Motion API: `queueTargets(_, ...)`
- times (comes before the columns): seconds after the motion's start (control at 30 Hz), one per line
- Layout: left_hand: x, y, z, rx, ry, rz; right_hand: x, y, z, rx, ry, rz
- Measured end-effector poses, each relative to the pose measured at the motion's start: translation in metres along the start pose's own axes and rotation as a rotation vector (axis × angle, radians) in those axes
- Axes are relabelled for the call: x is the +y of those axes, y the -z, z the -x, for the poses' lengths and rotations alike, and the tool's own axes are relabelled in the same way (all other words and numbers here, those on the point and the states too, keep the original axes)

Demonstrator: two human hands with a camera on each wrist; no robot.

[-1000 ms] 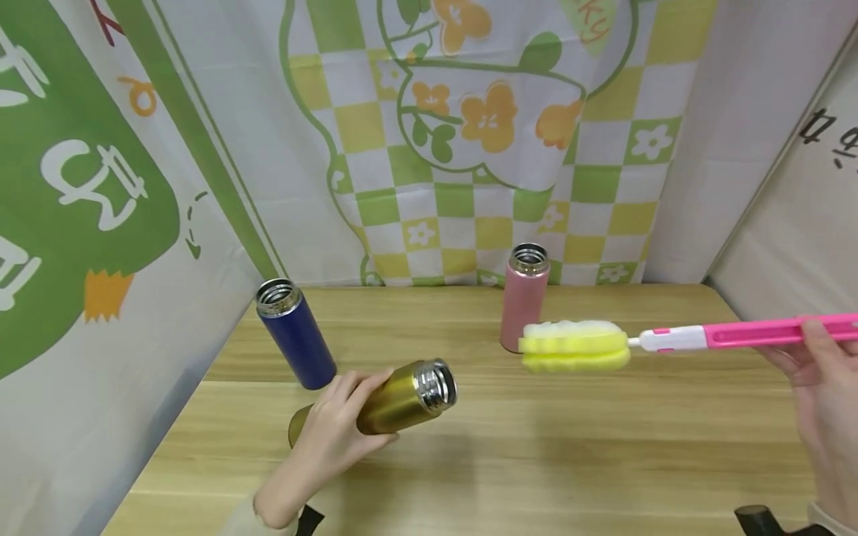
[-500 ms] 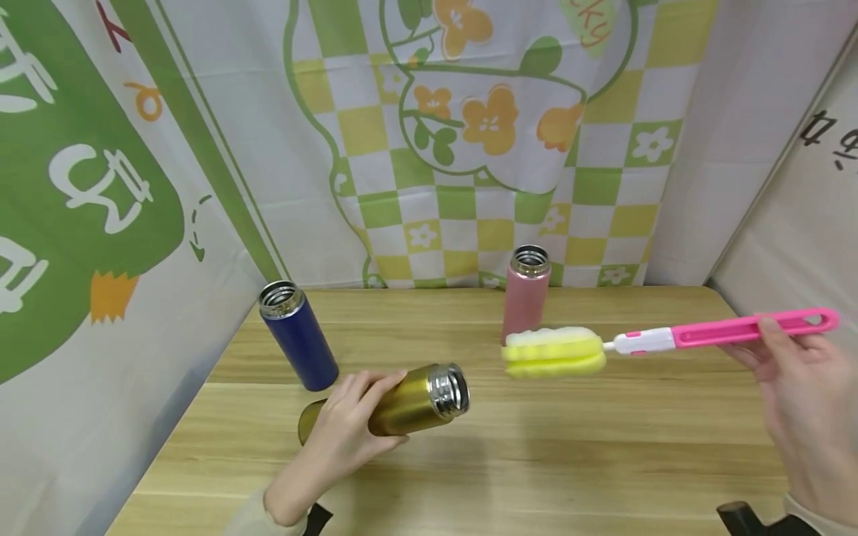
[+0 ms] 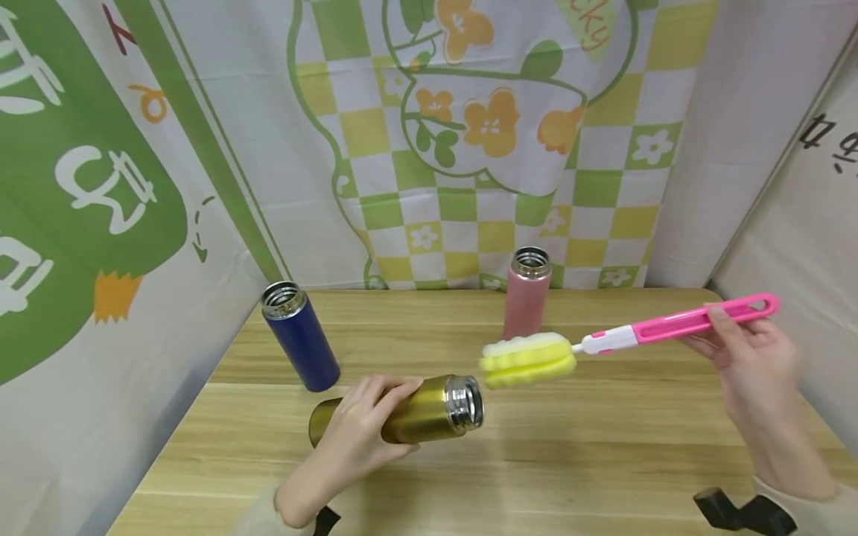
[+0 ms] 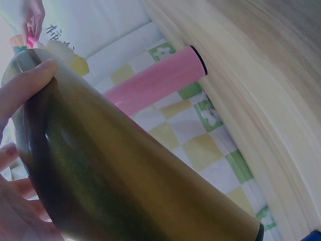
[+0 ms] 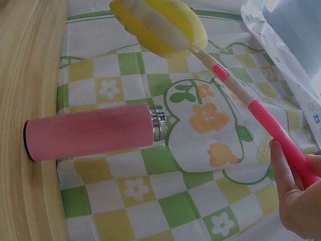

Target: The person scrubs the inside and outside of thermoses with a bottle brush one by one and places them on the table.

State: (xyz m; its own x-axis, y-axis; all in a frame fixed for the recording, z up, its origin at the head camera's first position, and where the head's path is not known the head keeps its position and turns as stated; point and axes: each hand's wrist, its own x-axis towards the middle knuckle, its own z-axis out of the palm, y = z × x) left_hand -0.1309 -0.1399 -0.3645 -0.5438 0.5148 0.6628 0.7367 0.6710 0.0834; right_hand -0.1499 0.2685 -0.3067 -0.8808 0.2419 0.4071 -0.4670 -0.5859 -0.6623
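My left hand (image 3: 358,439) grips a gold flask (image 3: 429,411) and holds it tilted above the wooden table (image 3: 576,461), its open steel mouth pointing right. In the left wrist view the gold flask (image 4: 125,186) fills the frame under my fingers (image 4: 25,88). My right hand (image 3: 744,357) holds a bottle brush by its pink handle (image 3: 697,318). Its yellow and white sponge head (image 3: 528,359) hovers just right of and above the flask's mouth, apart from it. The right wrist view shows the sponge head (image 5: 158,27), the pink handle (image 5: 281,135) and my right hand (image 5: 296,196).
A blue flask (image 3: 299,336) stands open at the back left of the table, and a pink flask (image 3: 526,292) stands open at the back, behind the sponge; the pink flask (image 5: 90,132) also shows in the right wrist view. Printed cloth walls (image 3: 469,134) close in three sides.
The brush has moved left and tilted head-down, bringing the sponge closer to the gold flask's mouth. My left hand has shifted the flask slightly right and lower.
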Motion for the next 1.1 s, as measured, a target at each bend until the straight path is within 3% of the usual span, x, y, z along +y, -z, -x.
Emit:
queueTargets(0.5,0.007,-0.006,-0.002,-0.065,-0.035,0.010,0.011,-0.014,-0.004,-0.025,-0.036,0.046)
queueTargets(1.1,0.000,-0.015,-0.006,-0.101,0.020,-0.027,0.006,-0.020,-0.007,-0.023,-0.015,-0.014)
